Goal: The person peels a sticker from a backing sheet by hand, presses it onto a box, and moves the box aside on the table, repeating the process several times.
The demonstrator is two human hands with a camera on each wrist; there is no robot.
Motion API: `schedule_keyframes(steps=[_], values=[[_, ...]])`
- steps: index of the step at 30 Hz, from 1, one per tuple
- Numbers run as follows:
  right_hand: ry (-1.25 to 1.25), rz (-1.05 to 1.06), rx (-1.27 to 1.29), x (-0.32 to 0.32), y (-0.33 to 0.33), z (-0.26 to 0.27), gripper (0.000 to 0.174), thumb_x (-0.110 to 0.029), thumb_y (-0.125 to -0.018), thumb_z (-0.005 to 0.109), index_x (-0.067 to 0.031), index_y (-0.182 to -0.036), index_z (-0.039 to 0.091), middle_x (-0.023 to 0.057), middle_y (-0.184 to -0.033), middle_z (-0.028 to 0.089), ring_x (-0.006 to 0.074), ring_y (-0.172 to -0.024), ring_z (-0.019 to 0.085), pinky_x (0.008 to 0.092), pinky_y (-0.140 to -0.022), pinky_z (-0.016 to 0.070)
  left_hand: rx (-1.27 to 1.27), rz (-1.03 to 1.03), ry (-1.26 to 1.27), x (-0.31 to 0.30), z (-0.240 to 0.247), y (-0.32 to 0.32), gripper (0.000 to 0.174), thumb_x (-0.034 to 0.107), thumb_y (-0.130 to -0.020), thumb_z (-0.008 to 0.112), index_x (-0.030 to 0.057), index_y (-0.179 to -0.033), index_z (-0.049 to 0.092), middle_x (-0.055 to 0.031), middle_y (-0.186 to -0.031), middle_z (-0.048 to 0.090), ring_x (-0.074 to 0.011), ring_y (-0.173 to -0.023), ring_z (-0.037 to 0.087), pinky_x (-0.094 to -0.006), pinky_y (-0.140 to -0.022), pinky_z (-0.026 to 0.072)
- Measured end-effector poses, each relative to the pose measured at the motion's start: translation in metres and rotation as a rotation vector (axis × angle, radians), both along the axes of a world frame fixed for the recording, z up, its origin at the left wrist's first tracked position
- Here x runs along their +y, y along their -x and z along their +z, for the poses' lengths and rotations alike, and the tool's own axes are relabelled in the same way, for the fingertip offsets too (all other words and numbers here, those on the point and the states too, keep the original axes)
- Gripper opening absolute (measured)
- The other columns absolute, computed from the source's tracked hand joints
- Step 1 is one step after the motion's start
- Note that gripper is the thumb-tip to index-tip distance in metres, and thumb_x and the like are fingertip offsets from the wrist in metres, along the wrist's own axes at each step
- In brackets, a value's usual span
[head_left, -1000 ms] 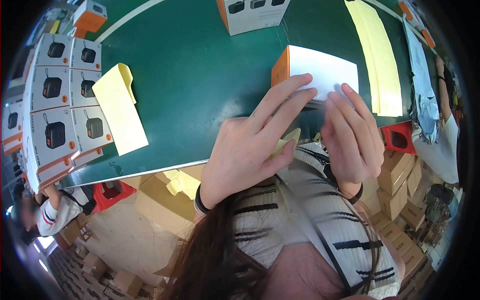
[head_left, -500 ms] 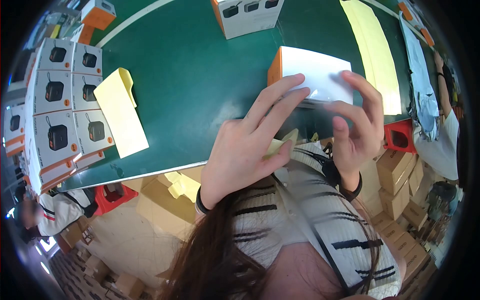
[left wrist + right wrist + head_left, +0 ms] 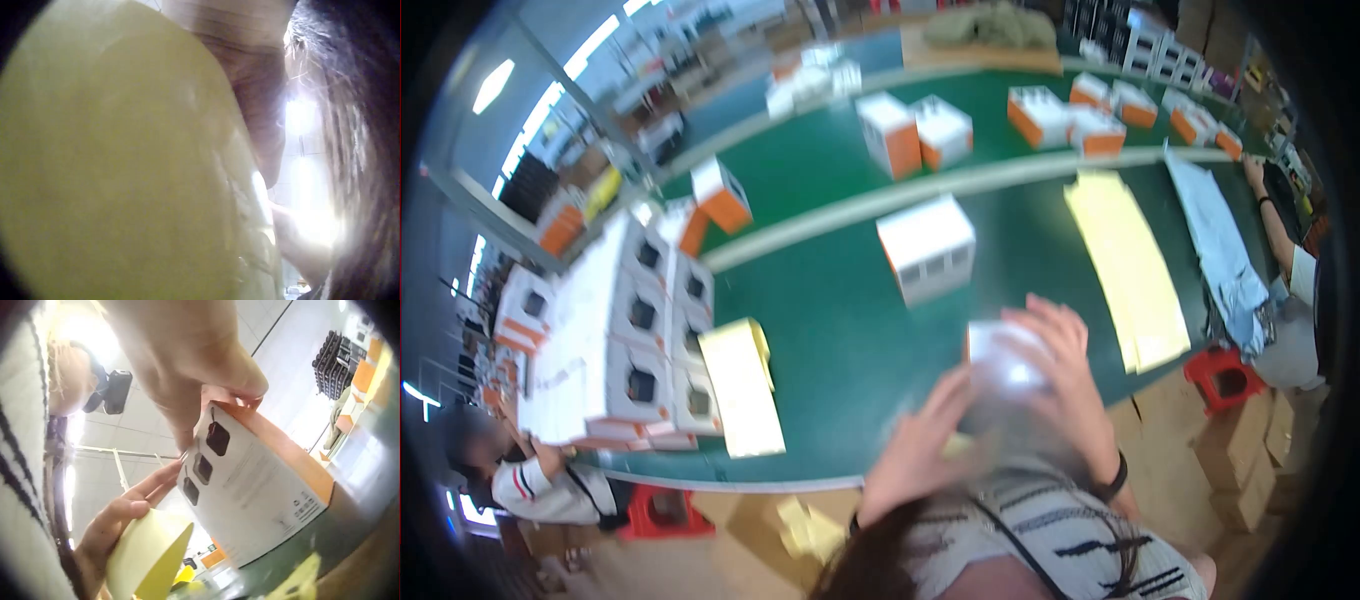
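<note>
The white-and-orange printed box (image 3: 1010,345) stands on the green table close to the person. Over it, the right hand (image 3: 1068,365) grips with fingers across the far top edge and the thumb on the near side. The box (image 3: 250,487) shows its printed face with pictures of small black devices in the right wrist view. There, the left hand (image 3: 103,534) pinches a curled yellow sheet (image 3: 147,550) under its thumb, its fingertips right at the box's edge. This yellow sheet (image 3: 125,162) fills most of the left wrist view. Motion blurs the left hand (image 3: 920,440) in the head view.
Stacked device boxes (image 3: 615,350) stand at the left, with a folded yellow sheet (image 3: 740,390) beside them. Another box (image 3: 928,245) stands ahead. Long yellow sheets (image 3: 1128,270) and a grey plastic bag (image 3: 1215,250) lie at the right. More boxes line the far table.
The head view has tilted up and shows more of the far table. The right hand, loosely raised at the box's near right corner before, has moved onto the box. The left hand stays by it.
</note>
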State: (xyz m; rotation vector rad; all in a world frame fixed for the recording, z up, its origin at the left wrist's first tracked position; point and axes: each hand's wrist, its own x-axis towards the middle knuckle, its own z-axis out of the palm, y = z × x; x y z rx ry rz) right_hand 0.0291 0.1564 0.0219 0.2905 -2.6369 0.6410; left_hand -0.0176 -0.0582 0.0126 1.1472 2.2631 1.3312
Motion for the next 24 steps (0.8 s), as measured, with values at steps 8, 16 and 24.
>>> schedule_keyframes(steps=[8, 16, 24], values=[[0.131, 0.088, 0.059, 0.056, 0.029, 0.009, 0.044, -0.020, -0.081, 0.072, -0.0181, -0.125, 0.067, 0.0145, -0.131, 0.050, 0.0347, -0.120, 0.046, 0.0426, -0.106, 0.0357, -0.017, 0.181, -0.262, -0.005, 0.011, 0.011, 0.051, -0.005, -0.076, 0.070, 0.0049, -0.124, 0.056, -0.0108, -0.132, 0.048, -0.0113, -0.084, 0.056, -0.0242, -0.067, 0.0476], [-0.098, -0.258, 0.330, 0.225, 0.278, -0.030, 0.034, -0.023, -0.093, 0.056, -0.0220, -0.126, 0.065, 0.0185, -0.132, 0.048, 0.0393, -0.119, 0.041, 0.0487, -0.105, 0.0311, -0.009, 0.577, -0.366, -0.030, 0.017, 0.030, 0.022, -0.001, -0.090, 0.057, 0.0003, -0.111, 0.050, -0.0065, -0.091, 0.059, -0.0114, -0.072, 0.048, -0.0251, -0.065, 0.0417], [-0.187, -0.315, 0.107, 0.160, 0.386, 0.007, 0.078, -0.062, -0.089, 0.051, -0.0020, -0.139, 0.046, 0.0305, -0.137, 0.044, 0.0445, -0.126, 0.046, 0.0553, -0.099, 0.0386, -0.178, 0.745, -0.651, -0.041, 0.008, 0.013, 0.033, -0.013, -0.085, 0.060, 0.0002, -0.111, 0.046, -0.0085, -0.104, 0.056, -0.0121, -0.093, 0.058, -0.0211, -0.080, 0.0454]])
